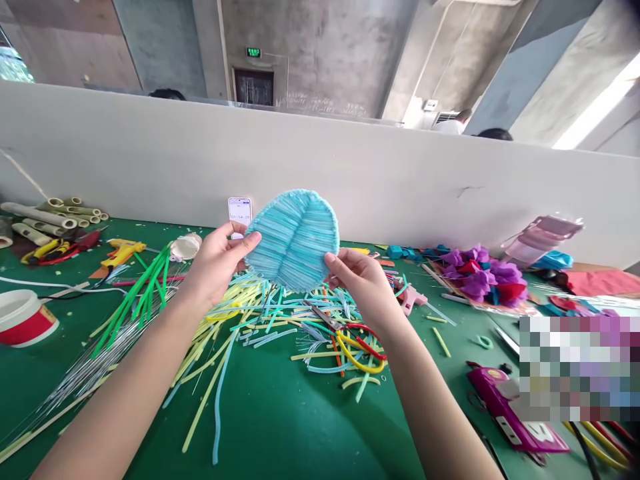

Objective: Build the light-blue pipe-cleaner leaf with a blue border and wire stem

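Note:
A turquoise leaf shape (295, 240), ribbed like pipe cleaners with a darker midrib, is held up above the table between both hands. My left hand (223, 257) pinches its left edge, thumb on the front face. On the lower right edge, my right hand (357, 277) grips it the same way. Below the leaf lies a heap of yellow and blue strips (260, 313). Scissors with red and yellow handles (357, 350) rest on the heap near my right wrist. A phone (240, 212) showing a timer stands behind my left hand, partly covered by it.
Bamboo tubes (55, 217), a yellow glue gun (123, 252) and a red-and-white cup (27, 320) are at left. Green strips (145, 297) lie over thin wires. At right are purple paper flowers (480, 277), a pink glue gun (413, 298) and a magenta device (515, 407). A white partition (175, 157) stands behind.

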`<state>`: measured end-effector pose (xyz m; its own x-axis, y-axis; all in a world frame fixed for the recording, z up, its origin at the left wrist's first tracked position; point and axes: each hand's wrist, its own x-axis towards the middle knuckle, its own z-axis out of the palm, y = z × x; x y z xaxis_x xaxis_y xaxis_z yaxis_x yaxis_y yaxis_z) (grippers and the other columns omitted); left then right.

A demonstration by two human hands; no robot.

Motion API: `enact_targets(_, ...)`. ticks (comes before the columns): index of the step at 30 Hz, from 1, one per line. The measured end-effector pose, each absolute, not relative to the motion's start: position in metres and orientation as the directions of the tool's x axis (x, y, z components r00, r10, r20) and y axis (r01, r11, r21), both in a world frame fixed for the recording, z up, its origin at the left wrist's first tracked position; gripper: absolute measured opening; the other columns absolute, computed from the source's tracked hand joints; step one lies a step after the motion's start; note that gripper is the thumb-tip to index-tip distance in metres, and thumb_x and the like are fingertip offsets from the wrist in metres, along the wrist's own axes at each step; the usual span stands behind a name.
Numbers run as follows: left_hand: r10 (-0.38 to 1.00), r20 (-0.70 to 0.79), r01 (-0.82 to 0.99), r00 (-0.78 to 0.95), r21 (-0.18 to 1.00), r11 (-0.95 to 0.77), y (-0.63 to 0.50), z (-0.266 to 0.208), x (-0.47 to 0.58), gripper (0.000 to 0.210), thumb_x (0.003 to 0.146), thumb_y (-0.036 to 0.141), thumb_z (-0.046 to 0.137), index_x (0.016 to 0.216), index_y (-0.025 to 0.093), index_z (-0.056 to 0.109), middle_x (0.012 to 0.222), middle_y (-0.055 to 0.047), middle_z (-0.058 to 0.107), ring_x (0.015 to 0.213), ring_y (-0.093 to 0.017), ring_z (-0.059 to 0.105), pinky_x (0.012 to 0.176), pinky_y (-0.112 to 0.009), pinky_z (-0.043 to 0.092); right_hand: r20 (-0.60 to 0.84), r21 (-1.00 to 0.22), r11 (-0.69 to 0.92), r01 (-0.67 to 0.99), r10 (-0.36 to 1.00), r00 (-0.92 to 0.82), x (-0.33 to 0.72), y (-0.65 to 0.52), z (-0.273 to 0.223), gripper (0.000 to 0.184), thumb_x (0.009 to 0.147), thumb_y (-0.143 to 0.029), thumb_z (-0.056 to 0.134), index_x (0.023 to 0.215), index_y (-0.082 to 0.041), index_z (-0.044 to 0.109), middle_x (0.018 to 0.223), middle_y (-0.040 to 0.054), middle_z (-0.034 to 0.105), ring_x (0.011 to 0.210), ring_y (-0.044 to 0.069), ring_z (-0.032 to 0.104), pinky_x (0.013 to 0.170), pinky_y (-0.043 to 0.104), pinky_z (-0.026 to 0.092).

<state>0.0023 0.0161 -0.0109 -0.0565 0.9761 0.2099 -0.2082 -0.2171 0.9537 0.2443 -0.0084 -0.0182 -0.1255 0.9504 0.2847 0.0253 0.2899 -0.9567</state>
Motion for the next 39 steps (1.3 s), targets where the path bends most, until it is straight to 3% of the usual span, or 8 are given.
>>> enact_targets(5,0.981,0.127,-0.358,0.145,0.931,-0.067,0.005,-0.015,0.023,0.051,0.066,0.034,0.09,0.111,0.022,0.071,0.107,-0.007,0.077,0.091,-0.026,0.073,0.073,-0.037,0.061,0.344,-0.939,0.344,-0.003,0.939,-0.028,0.241,-0.011,-0.018,0.033,0.082,-0.05,0.074,0.076,-0.019,0.068,0.063,-0.0029,0.061,0.06,0.01,0.056,0.061,0.022,0.047)
enact_targets(10,0.99,0.122,-0.42,0.076,0.904,-0.08,0.002,-0.024,0.04,0.069,0.063,0.026,0.092,0.127,0.024,0.067,0.115,-0.008,0.077,0.109,-0.03,0.071,0.089,-0.041,0.061,0.274,-0.948,0.274,-0.164,0.961,0.023,0.237,-0.013,-0.018,0.032,0.082,-0.051,0.074,0.081,-0.019,0.072,0.073,-0.0002,0.068,0.069,0.012,0.063,0.068,0.025,0.055)
enact_targets(18,0.971,0.239,-0.421,0.008,0.882,-0.214,0.001,-0.016,0.037,0.065,0.062,0.02,0.092,0.123,0.022,0.07,0.11,-0.007,0.079,0.111,-0.03,0.071,0.097,-0.042,0.059,0.289,-0.941,0.285,-0.18,0.957,0.007,0.236,-0.015,-0.016,0.027,0.08,-0.044,0.078,0.076,-0.019,0.07,0.07,-0.0016,0.067,0.064,0.009,0.062,0.065,0.022,0.056)
enact_targets(27,0.962,0.271,-0.409,-0.022,0.876,-0.256,0.001,-0.015,0.035,0.048,0.062,0.022,0.092,0.107,0.019,0.076,0.112,-0.007,0.078,0.113,-0.03,0.07,0.1,-0.043,0.057,0.294,-0.949,0.292,-0.115,0.956,0.0,0.232,-0.018,-0.017,0.028,0.081,-0.047,0.075,0.079,-0.019,0.068,0.072,-0.0009,0.067,0.069,0.011,0.064,0.062,0.021,0.055)
enact_targets(32,0.967,0.253,-0.366,-0.024,0.898,-0.244,-0.001,-0.013,0.035,0.049,0.061,0.025,0.092,0.106,0.021,0.075,0.114,-0.006,0.077,0.115,-0.03,0.068,0.101,-0.044,0.056,0.276,-0.949,0.279,-0.143,0.96,0.045,0.232,-0.017,-0.015,0.032,0.084,-0.051,0.069,0.088,-0.02,0.071,0.084,0.0022,0.071,0.077,0.014,0.067,0.064,0.024,0.057)
enact_targets(39,0.959,0.284,-0.354,-0.003,0.897,-0.266,-0.001,-0.015,0.037,0.051,0.062,0.025,0.091,0.11,0.021,0.074,0.115,-0.006,0.076,0.116,-0.03,0.067,0.103,-0.043,0.054,0.328,-0.933,0.333,-0.14,0.943,0.059,0.236,-0.016,-0.016,0.028,0.081,-0.047,0.075,0.078,-0.02,0.07,0.073,-0.0013,0.065,0.069,0.011,0.061,0.064,0.023,0.056)
